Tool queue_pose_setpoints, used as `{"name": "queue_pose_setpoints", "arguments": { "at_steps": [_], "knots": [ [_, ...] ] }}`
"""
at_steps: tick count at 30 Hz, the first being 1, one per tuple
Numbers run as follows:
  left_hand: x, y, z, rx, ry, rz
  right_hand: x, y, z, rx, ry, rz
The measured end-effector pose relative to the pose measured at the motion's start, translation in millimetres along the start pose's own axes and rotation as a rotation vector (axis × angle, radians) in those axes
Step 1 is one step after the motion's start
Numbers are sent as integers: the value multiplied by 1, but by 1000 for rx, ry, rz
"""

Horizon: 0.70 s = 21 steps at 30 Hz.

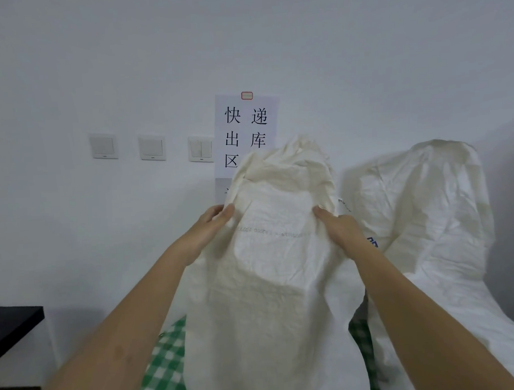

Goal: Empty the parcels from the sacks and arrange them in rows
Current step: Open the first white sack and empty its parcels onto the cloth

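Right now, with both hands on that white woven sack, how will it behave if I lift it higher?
The white woven sack looks floppy: its top is crumpled and folded. Boxy bulges suggest parcels inside, so it may sag and feel bottom-heavy. The left hand and right hand pinch loose fabric, which might slip.

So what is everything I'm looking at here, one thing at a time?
sack in hand: 1, cream white, centre, held up by both hands, faint print across it
second sack: 1, cream white with a bit of blue print, right of the first, by the wall
checked cloth: 1, green and white, under the sacks at the bottom
paper sign: 1, white with black characters, on the wall, lower part hidden by the held sack
wall switches: 3, off-white, in a row left of the sign
black surface: 1, black, left edge
parcels: none visible
left hand: grips the sack's left side
right hand: grips the sack's right side
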<state>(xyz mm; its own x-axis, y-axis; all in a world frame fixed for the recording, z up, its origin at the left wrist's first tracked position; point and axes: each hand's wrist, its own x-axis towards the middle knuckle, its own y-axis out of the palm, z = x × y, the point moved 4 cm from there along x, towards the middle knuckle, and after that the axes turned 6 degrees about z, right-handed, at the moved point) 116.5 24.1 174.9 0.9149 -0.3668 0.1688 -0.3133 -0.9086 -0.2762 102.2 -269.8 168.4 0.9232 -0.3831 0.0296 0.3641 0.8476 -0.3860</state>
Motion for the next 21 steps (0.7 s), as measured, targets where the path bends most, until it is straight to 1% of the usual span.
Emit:
{"name": "queue_pose_setpoints", "arguments": {
  "at_steps": [2,3,5,7,11,13,14,16,18,20,21],
  "knots": [
    [-5,11,3,97,-23,103,-1,-2,-1,27,8,-13],
    [-4,16,5,160,-30,114,0,-2,-2,41,5,-27],
    [-2,20,5,306,-16,45,-3,-2,-1,55,-14,-55],
    [4,21,8,394,-13,-60,-7,0,2,79,-71,-75],
    [15,17,24,419,-68,-241,-30,3,8,311,-210,-30],
    [19,14,32,373,-94,-294,-41,2,4,346,-288,-22],
    [21,12,35,346,-100,-311,-45,0,1,316,-347,-39],
    [23,11,37,312,-107,-329,-51,-2,-7,177,-476,-81],
    [25,12,37,301,-122,-341,-53,-1,-11,-64,-573,-63],
    [25,13,35,299,-128,-352,-50,3,-14,-307,-573,0],
    [25,13,36,297,-128,-353,-48,6,-17,-368,-540,37]
  ]
}}
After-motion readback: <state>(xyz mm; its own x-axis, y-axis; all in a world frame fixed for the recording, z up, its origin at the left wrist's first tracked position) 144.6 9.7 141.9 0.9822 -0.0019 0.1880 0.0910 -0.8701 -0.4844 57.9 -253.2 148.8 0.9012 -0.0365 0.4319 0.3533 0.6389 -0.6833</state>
